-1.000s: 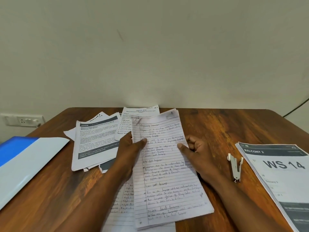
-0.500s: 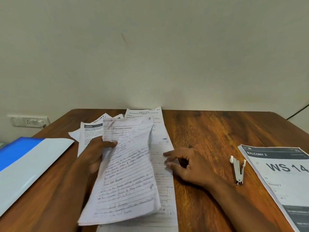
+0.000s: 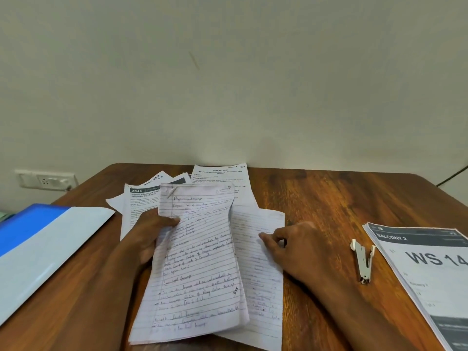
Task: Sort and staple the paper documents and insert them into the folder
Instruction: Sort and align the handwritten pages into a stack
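Note:
My left hand point(image 3: 149, 231) grips a set of handwritten lined sheets point(image 3: 200, 262) by their left edge, lifted and bowed above the table. Beneath them lies another handwritten lined sheet point(image 3: 260, 279), and my right hand point(image 3: 296, 247) pinches its right edge with fingertips and thumb. Printed pages point(image 3: 141, 201) are spread behind, toward the wall. A small silver stapler point(image 3: 362, 262) lies right of my right hand. The blue and white folder point(image 3: 38, 247) lies at the left.
A stack of printed pages headed "WS 14" point(image 3: 430, 272) lies at the table's right edge. The wooden table point(image 3: 329, 203) stands against a plain wall with a socket plate point(image 3: 45, 179) at the left. A dark cable point(image 3: 453, 174) runs down at the far right.
My left hand lifted the top handwritten set and swung it left, uncovering the sheet below. My right hand let go of that set and moved onto the lower sheet's right edge.

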`<control>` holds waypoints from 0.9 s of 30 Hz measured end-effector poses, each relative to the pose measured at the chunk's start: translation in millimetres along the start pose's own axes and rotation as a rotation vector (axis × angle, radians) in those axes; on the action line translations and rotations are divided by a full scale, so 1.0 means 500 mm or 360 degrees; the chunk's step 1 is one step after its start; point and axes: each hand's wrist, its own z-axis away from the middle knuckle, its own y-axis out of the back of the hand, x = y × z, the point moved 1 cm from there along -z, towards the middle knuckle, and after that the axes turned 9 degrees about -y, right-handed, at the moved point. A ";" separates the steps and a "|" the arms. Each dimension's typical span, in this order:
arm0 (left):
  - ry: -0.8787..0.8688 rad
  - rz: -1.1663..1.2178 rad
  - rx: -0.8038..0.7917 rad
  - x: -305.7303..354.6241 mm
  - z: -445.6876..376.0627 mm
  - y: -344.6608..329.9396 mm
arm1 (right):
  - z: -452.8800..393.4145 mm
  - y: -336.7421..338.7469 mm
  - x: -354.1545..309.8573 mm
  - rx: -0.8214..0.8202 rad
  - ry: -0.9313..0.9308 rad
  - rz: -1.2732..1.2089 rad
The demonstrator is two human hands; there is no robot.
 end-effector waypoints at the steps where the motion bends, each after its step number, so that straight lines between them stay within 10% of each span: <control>1: -0.0003 0.0006 0.0000 -0.002 -0.002 0.000 | -0.001 0.002 0.002 0.0060 -0.0052 0.0042; 15: -0.0037 0.0004 -0.0028 -0.018 -0.023 0.005 | 0.005 -0.007 0.005 -0.0158 0.0066 -0.0237; 27: -0.0061 -0.0057 -0.0013 -0.028 -0.030 0.007 | -0.014 -0.021 0.051 -0.0200 -0.0620 -0.0304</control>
